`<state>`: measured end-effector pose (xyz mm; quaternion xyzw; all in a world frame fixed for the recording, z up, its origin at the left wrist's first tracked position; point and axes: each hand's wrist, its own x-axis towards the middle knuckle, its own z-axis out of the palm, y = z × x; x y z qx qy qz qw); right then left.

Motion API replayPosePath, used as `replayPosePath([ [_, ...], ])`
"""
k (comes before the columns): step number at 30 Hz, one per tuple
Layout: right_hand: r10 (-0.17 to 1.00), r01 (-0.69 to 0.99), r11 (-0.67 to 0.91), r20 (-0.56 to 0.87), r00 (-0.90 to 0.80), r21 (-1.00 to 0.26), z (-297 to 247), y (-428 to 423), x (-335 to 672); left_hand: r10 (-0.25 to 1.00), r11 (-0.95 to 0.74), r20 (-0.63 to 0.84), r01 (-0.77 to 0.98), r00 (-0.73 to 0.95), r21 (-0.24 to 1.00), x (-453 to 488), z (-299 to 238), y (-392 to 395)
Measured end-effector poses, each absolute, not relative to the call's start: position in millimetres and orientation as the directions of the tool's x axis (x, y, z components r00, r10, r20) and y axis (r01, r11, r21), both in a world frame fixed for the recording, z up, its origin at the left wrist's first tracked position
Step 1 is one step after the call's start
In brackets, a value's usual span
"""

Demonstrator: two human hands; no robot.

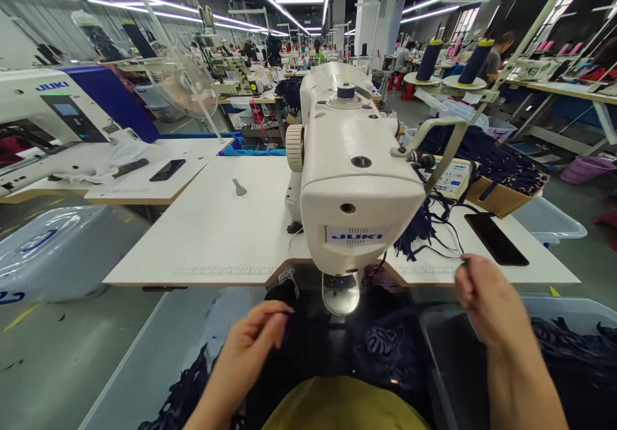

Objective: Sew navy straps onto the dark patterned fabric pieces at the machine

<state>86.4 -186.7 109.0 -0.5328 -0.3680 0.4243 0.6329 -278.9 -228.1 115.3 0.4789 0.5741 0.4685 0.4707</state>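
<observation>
currently, right hand (483, 298): raised by the table's (207, 224) front edge; thumb and finger pinched, seemingly on a strap end.
strap (459, 240): thin, dark; loops over the tabletop between heap and right fingertips.
heap (413, 232): navy straps, tangled, on the table just right of the machine (359, 179).
left hand (255, 337): below the table edge, left of the machine head; fingertips closed on a dark piece (288, 316).
handling, strap: best drawn singly and gently, judging by the loops; a sharp pull could drag neighbours or tighten a knot.
handling, fingertips: a light pinch near the end should suit so narrow a strip, leaving it flat and untwisted.
handling, phone (496, 239): lies near the right hand; loops are best led clear of it.
dark piece, identity: small and blurred, mostly covered by fingers; whether it joins the strap, cannot tell.
right pinch: exact grip blurred.
machine, underside: needle not made out; head and rounded plate (340, 295) block the view.
lap (385, 340): very dark; garment or work, cannot tell.
left bin (128, 359), right bin (430, 359): both cut off by the frame, dark strips within.
</observation>
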Motion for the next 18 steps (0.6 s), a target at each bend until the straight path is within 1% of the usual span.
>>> replayPosePath([
  [1, 0.966, 0.037, -0.008, 0.002, 0.257, -0.999, 108, -194, 66, 0.995, 0.054, -0.072, 0.226, 0.069, 0.973, -264, 121, -227],
  [2, 0.993, 0.198, -0.014, 0.01, 0.12, -0.98, 108, -201, 45, 0.986, -0.014, -0.034, 0.289, 0.162, 0.957, -249, 125, -226],
  [3, 0.999, 0.324, 0.017, 0.006, -0.035, -0.946, 109, -208, 27, 0.975, -0.07, -0.005, 0.33, 0.221, 0.942, -236, 127, -225],
  [4, 0.988, 0.402, 0.046, -0.018, -0.154, -0.915, 111, -215, 11, 0.965, -0.115, 0.019, 0.354, 0.262, 0.928, -225, 128, -224],
  [5, 0.973, 0.435, 0.074, -0.03, -0.229, -0.897, 113, -220, 0, 0.96, -0.142, 0.038, 0.363, 0.279, 0.921, -216, 128, -224],
  [6, 0.956, 0.448, 0.087, -0.051, -0.287, -0.89, 116, -224, -8, 0.953, -0.154, 0.039, 0.368, 0.3, 0.917, -209, 127, -224],
  [8, 0.937, 0.44, 0.084, -0.08, -0.341, -0.894, 121, -229, -15, 0.956, -0.123, 0.01, 0.369, 0.293, 0.921, -202, 124, -224],
  [10, 0.927, 0.437, 0.075, -0.1, -0.363, -0.896, 124, -230, -15, 0.962, -0.096, -0.011, 0.376, 0.273, 0.921, -201, 122, -225],
  [13, 0.928, 0.436, 0.07, -0.101, -0.358, -0.897, 121, -227, -15, 0.966, -0.151, 0.04, 0.43, 0.257, 0.89, -202, 121, -225],
  [15, 0.945, 0.424, 0.102, -0.045, -0.324, -0.9, 118, -226, -18, 0.967, -0.204, 0.1, 0.473, 0.235, 0.857, -202, 119, -225],
  [18, 0.94, 0.38, 0.257, 0.139, -0.311, -0.889, 112, -228, -24, 0.965, -0.259, 0.197, 0.521, 0.173, 0.814, -202, 114, -226],
])
